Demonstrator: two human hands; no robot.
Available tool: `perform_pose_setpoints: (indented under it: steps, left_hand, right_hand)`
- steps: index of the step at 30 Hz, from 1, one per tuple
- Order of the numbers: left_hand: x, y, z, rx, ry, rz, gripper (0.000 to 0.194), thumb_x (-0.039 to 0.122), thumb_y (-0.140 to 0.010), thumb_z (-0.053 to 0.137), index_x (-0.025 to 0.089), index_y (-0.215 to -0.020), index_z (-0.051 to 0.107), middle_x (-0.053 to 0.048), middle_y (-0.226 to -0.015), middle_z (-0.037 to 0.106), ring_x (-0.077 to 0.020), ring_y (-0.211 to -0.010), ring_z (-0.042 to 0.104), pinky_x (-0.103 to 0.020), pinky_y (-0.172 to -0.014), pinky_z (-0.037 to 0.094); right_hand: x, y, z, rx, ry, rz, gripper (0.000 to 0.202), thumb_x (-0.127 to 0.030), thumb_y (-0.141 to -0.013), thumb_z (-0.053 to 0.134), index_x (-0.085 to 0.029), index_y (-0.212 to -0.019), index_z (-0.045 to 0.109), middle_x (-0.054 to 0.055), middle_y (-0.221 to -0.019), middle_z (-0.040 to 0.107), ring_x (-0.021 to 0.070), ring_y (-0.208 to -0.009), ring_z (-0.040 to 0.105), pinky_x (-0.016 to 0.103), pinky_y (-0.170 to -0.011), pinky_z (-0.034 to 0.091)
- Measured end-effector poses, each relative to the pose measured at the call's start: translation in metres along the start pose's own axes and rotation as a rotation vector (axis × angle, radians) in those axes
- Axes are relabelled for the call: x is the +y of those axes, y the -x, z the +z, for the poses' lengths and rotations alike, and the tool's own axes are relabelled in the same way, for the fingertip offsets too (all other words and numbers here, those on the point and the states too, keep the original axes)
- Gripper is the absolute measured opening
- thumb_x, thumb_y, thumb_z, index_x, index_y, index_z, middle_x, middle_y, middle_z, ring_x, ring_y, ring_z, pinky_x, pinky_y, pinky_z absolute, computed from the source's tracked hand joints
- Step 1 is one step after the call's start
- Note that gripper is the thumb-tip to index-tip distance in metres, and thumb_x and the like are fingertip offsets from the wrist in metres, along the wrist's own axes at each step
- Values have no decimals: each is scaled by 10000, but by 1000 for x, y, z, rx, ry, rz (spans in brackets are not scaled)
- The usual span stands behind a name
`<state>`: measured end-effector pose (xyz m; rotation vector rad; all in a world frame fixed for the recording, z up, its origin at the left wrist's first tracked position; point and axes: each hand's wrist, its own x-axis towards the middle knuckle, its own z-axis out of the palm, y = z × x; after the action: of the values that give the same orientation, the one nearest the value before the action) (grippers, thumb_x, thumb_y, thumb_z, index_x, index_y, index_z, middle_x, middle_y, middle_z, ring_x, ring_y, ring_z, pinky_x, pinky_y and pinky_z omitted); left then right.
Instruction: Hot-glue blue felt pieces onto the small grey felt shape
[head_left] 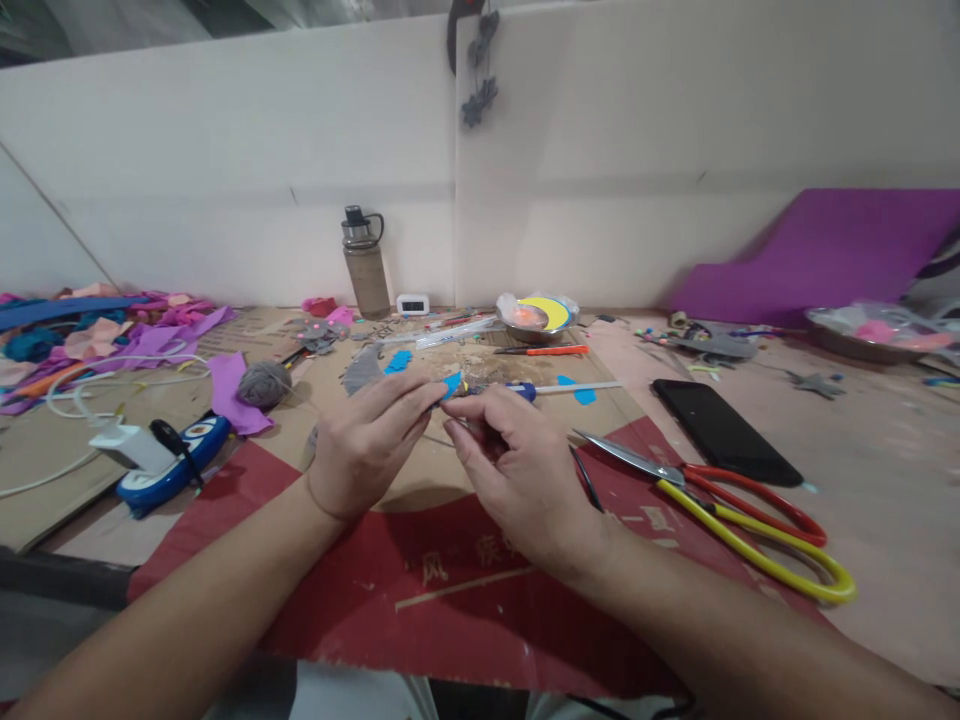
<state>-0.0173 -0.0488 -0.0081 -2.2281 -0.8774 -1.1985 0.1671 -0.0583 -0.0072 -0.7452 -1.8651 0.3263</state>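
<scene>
My left hand (371, 435) and my right hand (517, 465) meet at the middle, above a red and brown cardboard sheet (330, 600). Between their fingertips is a small blue piece (451, 385), pinched by my left fingers. The fingers of my right hand are closed at its edge; what they grip is too small to make out. Just behind my right hand lies a blue-handled tool (521, 391) with a pale stick reaching right. Blue felt pieces (398, 362) and a grey felt piece (363, 369) lie beyond my left hand.
Scissors (679, 475) and a black phone (724, 430) lie at right. Grey yarn (264, 383), a blue power strip (176, 465) and felt scraps (97, 345) are at left. A bottle (366, 270), a bowl (538, 330) and an orange-handled knife (555, 350) stand or lie farther back.
</scene>
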Motion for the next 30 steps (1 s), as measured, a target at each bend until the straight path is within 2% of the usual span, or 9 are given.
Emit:
perform_pose_setpoints:
  steps: [5,10,16,21,25,28,30]
  left_hand:
    - [0,-1,-1,-3,12,-21,264,102,-875,612,199,-1108,690,-84,-1084,734,-172,-1005,694,-292,-938,550]
    - [3,-7,-1,23,35,-86,210,106,-876,608,198,-1041,701,-60,-1018,741,-157,-978,689,-264,-935,532]
    - [10,-11,3,28,106,-280,134,124,-869,619,191,-944,707,-37,-946,747,-142,-909,686,-229,-825,549]
    - [10,-11,4,14,120,-343,128,137,-859,630,194,-941,711,-32,-970,748,-140,-918,684,-232,-819,550]
    - [9,-9,4,19,115,-316,147,127,-859,625,199,-954,711,-34,-961,750,-147,-933,689,-248,-856,545]
    - [6,-7,3,25,89,-199,184,117,-864,619,209,-999,704,-44,-992,748,-153,-958,691,-270,-907,542]
    - [4,-5,1,41,68,-97,223,96,-855,623,213,-1030,697,-53,-1039,743,-160,-986,691,-286,-937,540]
  right_hand:
    - [0,1,1,9,-13,-38,94,-145,-914,537,-177,-918,625,31,-810,615,131,-732,561,258,-649,442]
    - [2,3,4,12,-32,-74,137,-139,-907,549,-161,-1015,629,56,-882,627,137,-770,569,265,-668,453]
    - [0,2,4,45,-101,20,133,-192,-915,557,-167,-1012,644,21,-794,588,138,-751,568,275,-680,463]
    - [2,1,6,39,-278,157,138,-248,-927,563,-184,-1004,658,32,-909,659,138,-834,599,290,-765,469]
    - [6,-3,10,56,-522,340,118,-297,-915,592,-200,-911,660,7,-866,652,122,-818,582,281,-772,455]
    - [7,-6,12,79,-734,488,129,-322,-866,657,-203,-867,607,-30,-808,594,83,-698,514,240,-646,412]
    - [6,-7,12,91,-875,585,215,-342,-817,710,-214,-904,560,-56,-776,554,62,-609,446,220,-552,351]
